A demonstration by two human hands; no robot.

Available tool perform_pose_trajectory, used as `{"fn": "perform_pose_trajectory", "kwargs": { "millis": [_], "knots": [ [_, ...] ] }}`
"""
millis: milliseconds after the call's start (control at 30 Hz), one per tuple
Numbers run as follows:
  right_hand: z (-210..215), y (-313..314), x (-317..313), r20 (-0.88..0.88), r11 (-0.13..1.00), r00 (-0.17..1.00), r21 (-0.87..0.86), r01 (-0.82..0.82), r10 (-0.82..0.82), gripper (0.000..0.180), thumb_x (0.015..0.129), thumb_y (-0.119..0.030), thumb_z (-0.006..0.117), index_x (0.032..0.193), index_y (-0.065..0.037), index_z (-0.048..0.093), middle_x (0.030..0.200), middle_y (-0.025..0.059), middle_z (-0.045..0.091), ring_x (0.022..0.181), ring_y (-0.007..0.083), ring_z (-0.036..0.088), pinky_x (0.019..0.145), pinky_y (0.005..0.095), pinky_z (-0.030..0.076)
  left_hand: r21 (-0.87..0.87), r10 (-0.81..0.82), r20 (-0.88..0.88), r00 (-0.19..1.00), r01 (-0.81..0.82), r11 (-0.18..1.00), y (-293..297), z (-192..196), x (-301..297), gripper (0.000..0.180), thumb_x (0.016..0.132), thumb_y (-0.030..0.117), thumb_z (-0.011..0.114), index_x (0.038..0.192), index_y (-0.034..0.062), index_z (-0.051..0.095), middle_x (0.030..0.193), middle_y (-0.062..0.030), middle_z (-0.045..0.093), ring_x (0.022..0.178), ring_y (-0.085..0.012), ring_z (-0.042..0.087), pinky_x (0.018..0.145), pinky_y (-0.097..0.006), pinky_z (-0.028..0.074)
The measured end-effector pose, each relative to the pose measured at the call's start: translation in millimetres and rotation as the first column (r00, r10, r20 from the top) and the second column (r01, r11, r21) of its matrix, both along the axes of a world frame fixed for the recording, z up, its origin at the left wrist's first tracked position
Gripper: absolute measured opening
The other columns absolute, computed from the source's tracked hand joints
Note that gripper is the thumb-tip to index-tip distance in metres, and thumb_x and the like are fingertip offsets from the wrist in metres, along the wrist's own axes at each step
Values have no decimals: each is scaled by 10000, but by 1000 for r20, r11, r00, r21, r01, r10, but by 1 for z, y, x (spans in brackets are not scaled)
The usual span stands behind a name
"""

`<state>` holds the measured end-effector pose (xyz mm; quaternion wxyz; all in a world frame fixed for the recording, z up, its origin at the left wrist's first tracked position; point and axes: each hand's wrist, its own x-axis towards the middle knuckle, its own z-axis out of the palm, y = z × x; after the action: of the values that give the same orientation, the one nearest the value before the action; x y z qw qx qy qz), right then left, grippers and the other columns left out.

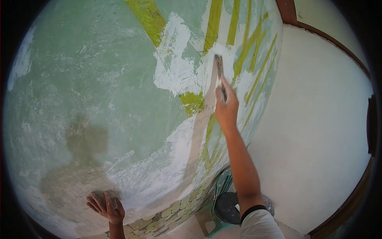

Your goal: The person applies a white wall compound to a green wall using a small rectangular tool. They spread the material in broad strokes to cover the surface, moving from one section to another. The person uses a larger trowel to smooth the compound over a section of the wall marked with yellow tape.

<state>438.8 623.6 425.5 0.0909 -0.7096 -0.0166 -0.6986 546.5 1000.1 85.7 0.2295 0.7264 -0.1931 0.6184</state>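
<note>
Left hand (106, 207): lying low against the green wall (87, 87), fingers spread flat, gripping nothing and bracing the body.
Right sleeve (258, 225): white with a dark cuff, coming in from the lower edge, the forearm reaching up and forward.
Right hand (227, 107): closing around the handle of a putty knife (219, 69), fingers wrapped tight on it.
Putty knife: standing nearly upright, its blade end touching the wall at the edge of a white filler patch (179, 67), beside the yellow-green stripes (246, 47).
Wall surface: showing mottled green, with rough white smears running down to a pebble-pattern band (175, 209) at the base.
Risk, tool: the blade is probably liable to dig in and gouge the soft filler if the arm, working at full stretch, tilts it too steeply.
Risk, balance: the bracing palm could be slipping on dusty paint, likely throwing the stroke off line.
Below: a dark round bucket (227, 207) is sitting on a green stool (217, 227), just beneath the working arm, crowding the footing.
Far right: a plain cream side wall (318, 119) with brown trim (326, 38) is closing the corner.
</note>
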Motion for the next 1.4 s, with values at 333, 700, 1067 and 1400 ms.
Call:
{"fn": "perform_pose_trajectory", "kwargs": {
  "millis": [333,700,1067,1400],
  "knots": [
    [24,36,-39,11,998,1000,-56,7,-6,378,921,-57,560,1298,-32,558,998,149,614,907,254,587,816,341,460,-9,-13,1,1000,13,1000,1,4,-3,514,891,276,564,1359,76,501,1504,-262,286,1414,-472,186,1125,-613,107],
    [-53,94,-12,-194,993,981,-116,5,-27,459,901,-88,600,1351,-137,531,874,93,510,727,245,560,629,350,469,-1,-15,-16,1000,15,1000,0,6,-5,507,895,263,585,1361,88,488,1501,-279,275,1409,-490,174,1118,-630,100],
    [66,130,15,-47,970,999,-244,-15,3,361,909,-107,582,1268,-71,583,906,149,599,823,271,581,755,346,462,6,-18,-26,1000,18,1000,1,7,-7,471,905,183,551,1361,79,492,1498,-281,283,1410,-488,174,1119,-623,94],
    [1,100,-34,-52,949,956,-117,-292,288,415,890,-69,601,1302,-55,551,946,136,582,846,252,583,737,347,463,-23,-51,-36,998,50,998,0,8,-7,466,894,190,575,1340,70,518,1495,-284,289,1419,-474,165,1128,-601,79]
  ]
}}
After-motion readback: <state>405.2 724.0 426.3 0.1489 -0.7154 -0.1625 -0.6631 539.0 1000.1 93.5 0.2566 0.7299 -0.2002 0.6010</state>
